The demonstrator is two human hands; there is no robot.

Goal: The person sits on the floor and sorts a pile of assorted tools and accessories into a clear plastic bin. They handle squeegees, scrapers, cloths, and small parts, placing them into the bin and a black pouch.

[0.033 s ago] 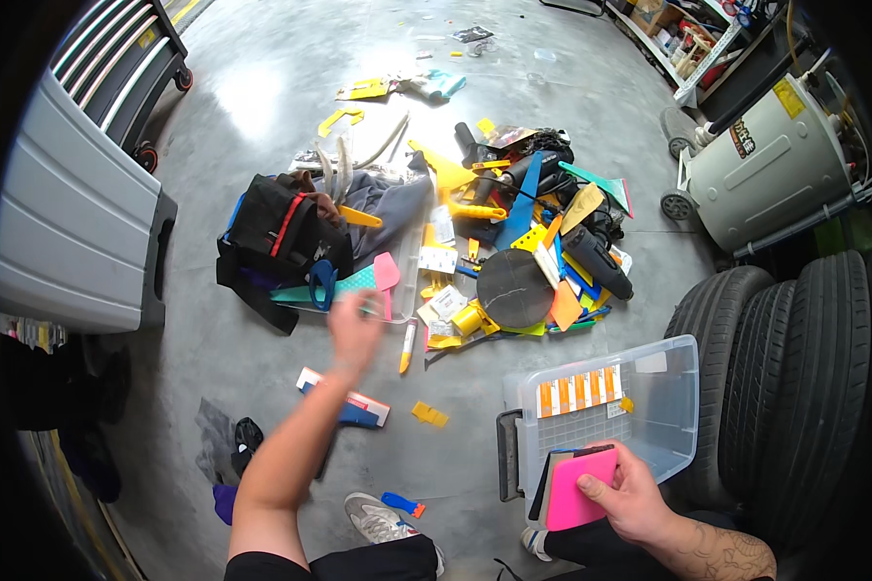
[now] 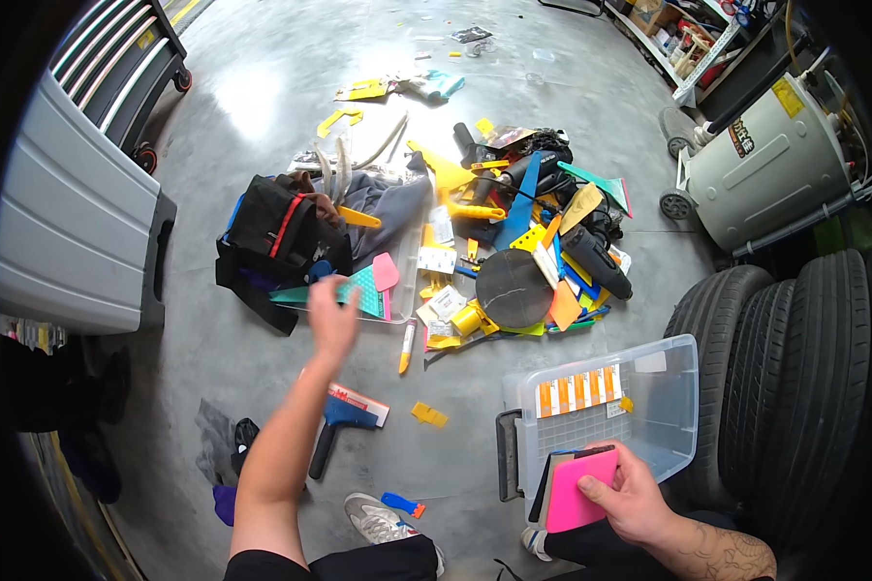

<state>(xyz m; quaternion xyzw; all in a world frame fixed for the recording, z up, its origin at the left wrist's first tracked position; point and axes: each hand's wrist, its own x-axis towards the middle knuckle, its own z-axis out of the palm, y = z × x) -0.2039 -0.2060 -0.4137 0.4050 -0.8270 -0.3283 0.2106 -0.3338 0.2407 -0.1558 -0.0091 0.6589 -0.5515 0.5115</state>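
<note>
My right hand (image 2: 639, 499) grips a small stack of flat scraper cards, a bright pink card (image 2: 579, 492) in front and black and beige ones behind. The thumb presses on the pink face. My left hand (image 2: 331, 318) reaches over the near edge of a clear lid or tray (image 2: 403, 302), its fingers blurred. Beside those fingers lie a teal perforated scraper (image 2: 367, 290), a pink scraper (image 2: 386, 272) and a partly hidden blue piece (image 2: 320, 270). A blue squeegee with a black handle (image 2: 349, 416) lies on the floor near my left forearm.
A clear plastic bin (image 2: 606, 416) with a black handle stands before my right hand. Beyond is a heap with a black disc (image 2: 513, 290), a yellow scraper (image 2: 446, 172) and a black bag (image 2: 279, 228). Tyres (image 2: 794, 368) stand at right, a grey cabinet (image 2: 82, 208) at left.
My left hand has shifted slightly left, covering part of the blue piece and uncovering more of the blue squeegee on the floor. My right hand keeps hold of the cards.
</note>
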